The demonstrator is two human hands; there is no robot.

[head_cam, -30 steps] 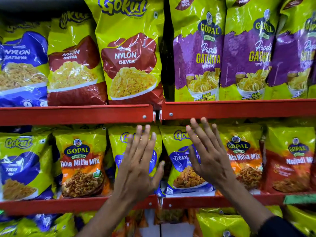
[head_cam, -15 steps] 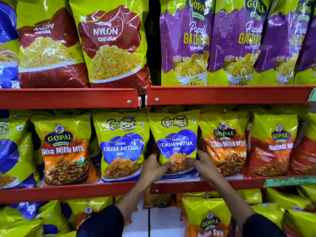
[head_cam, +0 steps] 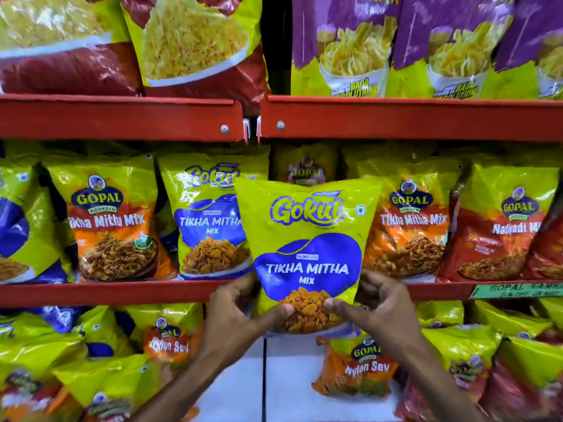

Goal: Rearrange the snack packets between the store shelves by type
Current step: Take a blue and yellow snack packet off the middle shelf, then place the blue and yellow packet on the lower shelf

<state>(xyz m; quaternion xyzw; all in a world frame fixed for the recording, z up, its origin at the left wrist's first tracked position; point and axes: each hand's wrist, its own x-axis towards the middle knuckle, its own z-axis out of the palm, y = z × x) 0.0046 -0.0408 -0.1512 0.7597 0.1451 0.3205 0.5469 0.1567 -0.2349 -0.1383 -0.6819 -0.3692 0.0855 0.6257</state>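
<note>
Half a second ago the Gokul packet (head_cam: 307, 251) stood on the middle shelf (head_cam: 106, 292); now it is out in front of the shelf's red edge, upright, its top covering part of a twin Gokul packet (head_cam: 207, 220) still shelved to its left. Both hands hold its bottom corners. The left hand (head_cam: 234, 312) pinches with thumb in front and fingers behind; the right hand (head_cam: 374, 309) does the same. Gopal packets (head_cam: 408, 220) stand just to the right.
</note>
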